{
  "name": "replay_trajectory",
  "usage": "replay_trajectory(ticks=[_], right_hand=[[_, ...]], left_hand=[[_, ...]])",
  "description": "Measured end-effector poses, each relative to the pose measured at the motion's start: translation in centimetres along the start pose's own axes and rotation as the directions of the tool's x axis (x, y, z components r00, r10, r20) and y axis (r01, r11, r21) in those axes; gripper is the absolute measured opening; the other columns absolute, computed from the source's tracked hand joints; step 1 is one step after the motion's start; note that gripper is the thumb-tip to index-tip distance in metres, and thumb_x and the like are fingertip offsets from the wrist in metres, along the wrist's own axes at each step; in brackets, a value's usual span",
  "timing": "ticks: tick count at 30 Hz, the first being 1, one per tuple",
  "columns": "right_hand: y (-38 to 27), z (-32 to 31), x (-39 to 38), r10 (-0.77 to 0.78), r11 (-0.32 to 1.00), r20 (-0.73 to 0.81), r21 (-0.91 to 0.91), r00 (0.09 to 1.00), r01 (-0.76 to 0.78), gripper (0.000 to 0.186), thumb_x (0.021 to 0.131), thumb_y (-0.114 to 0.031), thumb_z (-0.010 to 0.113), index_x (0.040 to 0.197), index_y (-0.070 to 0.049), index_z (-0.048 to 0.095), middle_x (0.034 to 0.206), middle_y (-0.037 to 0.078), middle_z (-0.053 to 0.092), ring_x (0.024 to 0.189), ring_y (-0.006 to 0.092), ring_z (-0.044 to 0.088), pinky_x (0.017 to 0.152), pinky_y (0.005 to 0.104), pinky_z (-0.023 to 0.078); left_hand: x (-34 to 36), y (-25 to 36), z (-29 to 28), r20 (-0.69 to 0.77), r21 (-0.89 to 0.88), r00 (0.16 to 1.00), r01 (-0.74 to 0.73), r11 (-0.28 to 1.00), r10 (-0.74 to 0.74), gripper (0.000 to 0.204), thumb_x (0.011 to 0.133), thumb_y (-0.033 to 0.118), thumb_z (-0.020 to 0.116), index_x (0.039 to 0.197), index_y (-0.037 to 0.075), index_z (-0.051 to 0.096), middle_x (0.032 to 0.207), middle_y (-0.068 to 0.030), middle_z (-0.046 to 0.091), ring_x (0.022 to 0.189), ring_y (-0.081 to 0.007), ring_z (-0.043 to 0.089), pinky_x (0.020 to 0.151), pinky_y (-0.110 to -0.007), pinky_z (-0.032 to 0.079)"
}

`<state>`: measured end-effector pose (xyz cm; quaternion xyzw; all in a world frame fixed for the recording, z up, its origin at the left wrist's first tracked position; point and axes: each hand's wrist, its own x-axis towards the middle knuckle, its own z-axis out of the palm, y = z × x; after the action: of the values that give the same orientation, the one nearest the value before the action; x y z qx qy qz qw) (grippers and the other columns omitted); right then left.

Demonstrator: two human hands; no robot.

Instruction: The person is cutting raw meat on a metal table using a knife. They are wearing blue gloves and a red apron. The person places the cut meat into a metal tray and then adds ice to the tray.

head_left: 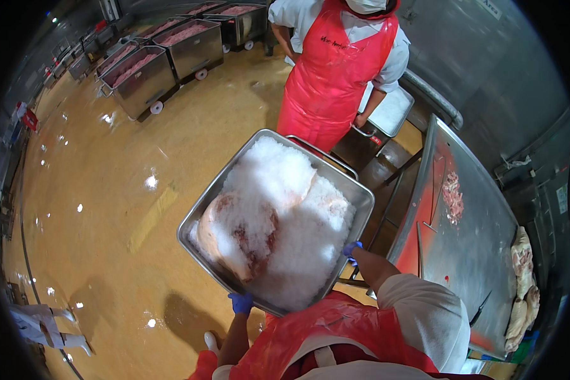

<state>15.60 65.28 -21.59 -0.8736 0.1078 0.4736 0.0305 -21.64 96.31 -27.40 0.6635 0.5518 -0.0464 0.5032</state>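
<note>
Before me stands a square stainless steel meat tub [192,209], heaped with crushed ice [269,168]. A large piece of pale, reddish meat [218,221] pokes out of the ice on the left side, and more meat shows partly under the ice behind it. My left hand [240,303], in a blue glove, is closed on the tub's near rim. My right hand [353,251], also gloved in blue, grips the rim at the right. The fingers inside the tub's edge are partly hidden. A bar handle [323,156] runs along the tub's far side.
Beyond the tub, a masked co-worker in a red apron [335,69] holds another ice-filled tub [389,111]. At right, a steel table [465,253] bears meat scraps [452,197], a knife [481,308] and meat pieces [522,285]. Meat carts [142,88] stand far left; another person [41,326] is lower left.
</note>
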Motion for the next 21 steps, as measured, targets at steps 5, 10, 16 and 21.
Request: replay_trajectory(ticks=[5, 10, 16, 21], right_hand=[[0.8, 1.9, 4.2, -0.017, 0.999, 0.055, 0.045, 0.998, 0.014, 0.016, 0.091, -0.024, 0.054, 0.093, -0.01, 0.063, 0.081, 0.009, 0.061, 0.064, 0.0259, 0.061, 0.055, 0.0495, 0.056], [3.5, 1.1, 5.8, 0.055, 0.981, 0.051, 0.182, 0.997, -0.063, 0.013, 0.091, -0.024, 0.051, 0.098, -0.016, 0.059, 0.081, 0.007, 0.059, 0.066, 0.023, 0.058, 0.054, 0.0549, 0.054], [2.6, 2.1, -0.1, -0.026, 0.956, -0.163, 0.285, 0.986, 0.072, 0.026, 0.087, -0.024, 0.055, 0.11, -0.014, 0.06, 0.085, 0.007, 0.06, 0.069, 0.0215, 0.057, 0.072, 0.0603, 0.053], [1.8, 1.3, -2.3, -0.176, 0.98, -0.082, 0.075, 0.981, 0.182, 0.033, 0.083, -0.031, 0.06, 0.11, -0.011, 0.061, 0.082, 0.009, 0.061, 0.066, 0.0237, 0.057, 0.07, 0.0608, 0.052]], left_hand=[[0.2, -0.7, -0.3, 0.039, -0.037, 0.999, -0.033, 0.999, 0.034, 0.098, 0.081, 0.031, 0.062, 0.132, -0.026, 0.002, 0.097, -0.035, 0.062, 0.078, -0.0373, 0.07, 0.067, -0.04, 0.058], [0.4, 0.8, 0.4, 0.265, -0.192, 0.964, 0.029, 0.981, 0.023, 0.092, 0.086, 0.036, 0.054, 0.144, -0.01, 0.001, 0.097, -0.0265, 0.065, 0.087, -0.0439, 0.066, 0.08, -0.06, 0.053], [-2.4, 1.5, -2.2, 0.266, -0.055, 0.957, 0.136, 0.989, -0.116, 0.047, 0.09, 0.041, 0.056, 0.122, 0.01, 0.041, 0.082, -0.012, 0.061, 0.067, -0.0241, 0.061, 0.058, -0.046, 0.047], [-7.8, -4.6, -0.6, 0.016, -0.051, 0.995, -0.102, 0.993, 0.103, 0.075, 0.083, 0.047, 0.066, 0.133, 0.002, 0.035, 0.114, -0.0283, 0.062, 0.106, -0.0416, 0.062, 0.093, -0.047, 0.048]])
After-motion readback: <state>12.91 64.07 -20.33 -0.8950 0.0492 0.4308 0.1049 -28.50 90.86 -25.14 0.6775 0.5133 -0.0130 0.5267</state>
